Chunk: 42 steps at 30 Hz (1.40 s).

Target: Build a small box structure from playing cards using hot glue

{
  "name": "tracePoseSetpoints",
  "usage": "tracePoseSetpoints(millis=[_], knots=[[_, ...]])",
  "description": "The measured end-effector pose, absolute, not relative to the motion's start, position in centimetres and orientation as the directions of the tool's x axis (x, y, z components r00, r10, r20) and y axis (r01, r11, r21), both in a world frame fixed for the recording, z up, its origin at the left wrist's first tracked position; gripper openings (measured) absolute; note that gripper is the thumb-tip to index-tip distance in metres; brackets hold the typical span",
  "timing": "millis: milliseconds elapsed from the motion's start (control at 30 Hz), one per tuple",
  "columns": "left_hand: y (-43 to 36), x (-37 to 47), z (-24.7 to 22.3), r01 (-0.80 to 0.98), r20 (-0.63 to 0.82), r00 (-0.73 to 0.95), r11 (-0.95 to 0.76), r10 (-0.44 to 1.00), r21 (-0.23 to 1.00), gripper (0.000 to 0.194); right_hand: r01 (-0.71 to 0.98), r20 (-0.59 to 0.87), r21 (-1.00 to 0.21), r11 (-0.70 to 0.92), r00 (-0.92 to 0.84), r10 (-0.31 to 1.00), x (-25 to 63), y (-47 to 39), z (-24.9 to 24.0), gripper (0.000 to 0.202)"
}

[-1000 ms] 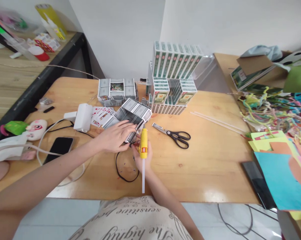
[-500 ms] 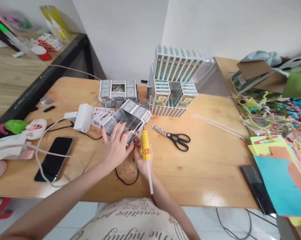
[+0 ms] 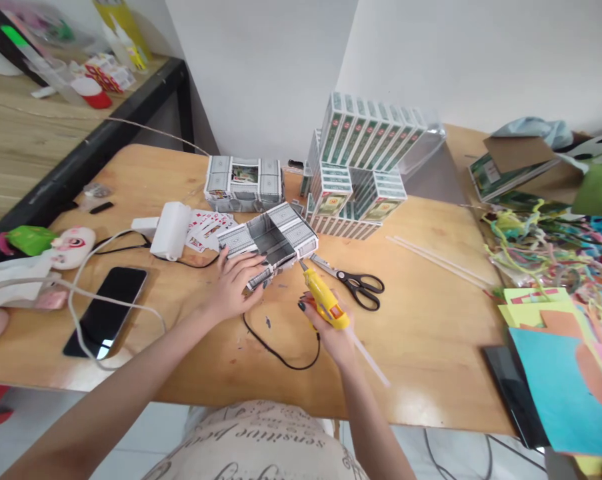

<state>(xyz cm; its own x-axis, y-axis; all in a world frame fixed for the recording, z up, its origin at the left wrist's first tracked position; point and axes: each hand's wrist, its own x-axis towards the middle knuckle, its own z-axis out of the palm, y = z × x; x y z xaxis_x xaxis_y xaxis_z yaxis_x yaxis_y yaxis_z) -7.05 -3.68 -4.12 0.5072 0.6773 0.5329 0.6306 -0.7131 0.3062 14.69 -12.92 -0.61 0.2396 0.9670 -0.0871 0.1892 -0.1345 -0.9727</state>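
Glue gun grip hidden inside right hand; blue paper cut off right.

glue gun: yellow | card box: grey-white patterned | scissors: black handles | table: light wood

A single head-worn camera looks forward and steeply down from above the person's chest onto a wooden table, close enough to fill the frame with it. It faces the white wall corner behind.
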Motion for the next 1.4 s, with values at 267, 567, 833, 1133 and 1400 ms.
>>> tracePoseSetpoints(millis=[267,567,833,1133,1400], knots=[[-2.9,-7.6,-4.9,0.534,0.570,0.520,-0.763,0.636,0.364,0.032,0.354,-0.221,-0.902,-0.245,0.108,0.969,16.9,-13.7,1.7,0.025],[-3.3,-7.2,-5.7,0.576,0.628,0.437,-0.737,0.644,0.355,0.037,0.473,-0.209,-0.860,-0.190,0.012,0.978,15.1,-11.1,2.5,0.027],[-3.3,-7.3,-6.0,0.579,0.605,0.452,-0.731,0.656,0.360,0.039,0.504,-0.217,-0.853,-0.132,-0.114,0.969,13.8,-9.8,3.0,0.020],[-3.2,-7.4,-5.9,0.592,0.580,0.465,-0.722,0.669,0.358,0.037,0.564,-0.208,-0.825,-0.035,-0.246,0.947,12.9,-8.2,4.6,0.013],[-3.2,-8.0,-4.9,0.553,0.532,0.551,-0.759,0.642,0.343,0.045,0.448,-0.256,-0.888,-0.103,-0.295,0.920,12.6,-7.7,4.5,0.009]])
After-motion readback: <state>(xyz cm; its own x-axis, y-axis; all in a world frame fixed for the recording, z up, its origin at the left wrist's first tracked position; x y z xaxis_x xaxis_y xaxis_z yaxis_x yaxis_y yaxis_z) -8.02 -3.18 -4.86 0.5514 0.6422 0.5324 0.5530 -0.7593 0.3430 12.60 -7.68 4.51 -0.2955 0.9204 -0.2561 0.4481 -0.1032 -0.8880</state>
